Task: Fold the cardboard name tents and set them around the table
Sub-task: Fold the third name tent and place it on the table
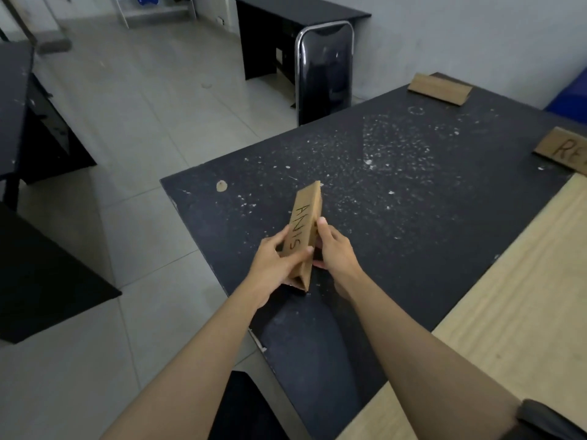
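Near the front left corner of the dark speckled table [397, 192], a folded cardboard name tent [303, 230] marked "ANIS" is held by both hands. Its lower end appears to rest on the surface; whether the far end touches cannot be determined. The open triangular end faces the camera, its interior in shadow.

The left hand [273, 265] grips the tent's left face, thumb laid across the lettered panel near the last letter. The right hand [333, 249] clasps the right face, one fingertip raised above the ridge; its remaining fingers are hidden behind the cardboard. Both forearms extend forward from the lower frame edge.

A second tent [440, 89] stands at the far table edge, lettering not visible. A third tent [563, 150] at the right is cut off by the frame; only "RE" is legible. A light wooden surface [524, 296] adjoins the table's right side. A black chair [325, 68] stands beyond the far edge.
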The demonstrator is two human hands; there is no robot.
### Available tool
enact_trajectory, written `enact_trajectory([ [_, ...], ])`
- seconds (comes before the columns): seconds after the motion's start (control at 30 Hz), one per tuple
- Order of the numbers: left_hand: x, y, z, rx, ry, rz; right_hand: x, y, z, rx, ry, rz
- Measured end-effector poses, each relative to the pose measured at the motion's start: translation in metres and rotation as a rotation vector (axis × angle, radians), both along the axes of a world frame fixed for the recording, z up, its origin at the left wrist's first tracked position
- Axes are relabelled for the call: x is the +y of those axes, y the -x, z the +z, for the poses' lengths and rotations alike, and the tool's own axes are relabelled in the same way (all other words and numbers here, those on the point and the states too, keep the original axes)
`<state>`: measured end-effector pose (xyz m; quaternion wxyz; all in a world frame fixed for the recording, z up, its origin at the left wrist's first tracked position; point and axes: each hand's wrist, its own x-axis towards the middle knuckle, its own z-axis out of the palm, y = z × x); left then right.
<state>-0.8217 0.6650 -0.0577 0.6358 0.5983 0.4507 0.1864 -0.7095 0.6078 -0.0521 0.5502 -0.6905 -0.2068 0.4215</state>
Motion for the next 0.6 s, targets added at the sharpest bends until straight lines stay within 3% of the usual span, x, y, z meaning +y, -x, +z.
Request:
enact_trajectory([
  [0.07,-0.008,-0.007,0.002,0.082,-0.036,0.009,-0.012,-0.005,0.005,0.033,0.002,-0.007],
  [0.2,-0.029,-0.026,0.012,0.073,-0.065,-0.061,-0.039,-0.02,0.013,0.001,-0.002,-0.108],
  [0.43,-0.058,-0.063,0.034,0.073,-0.105,-0.349,-0.104,-0.075,0.025,-0.114,0.017,-0.399],
  [0.6,-0.083,-0.095,0.04,0.035,-0.084,-0.528,-0.149,-0.11,0.028,-0.032,0.025,-0.528],
])
